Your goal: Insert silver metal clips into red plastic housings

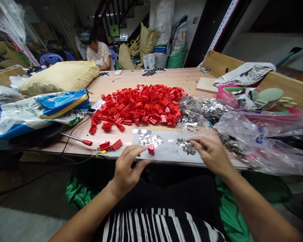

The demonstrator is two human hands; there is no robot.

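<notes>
My left hand point(127, 169) is at the table's near edge, its fingertips pinched on a small red plastic part point(150, 149) over a grey mat point(166, 151). My right hand point(210, 154) reaches onto the mat with fingers bent, its tips touching a small heap of silver metal pieces point(185, 145). A second heap of metal pieces point(150, 139) lies on the mat just beyond the red part. A big pile of red plastic parts point(141, 106) covers the middle of the wooden table point(131, 79). Two loose red parts point(110, 145) lie left of the mat.
A red-handled screwdriver point(77, 138) lies at the near left. Sacks point(37, 109) fill the left side. A clear bag of metal pieces point(202, 109) and crumpled plastic point(262, 134) sit at right, with a pink basket point(227, 92) behind. Another person point(98, 50) sits at the far end.
</notes>
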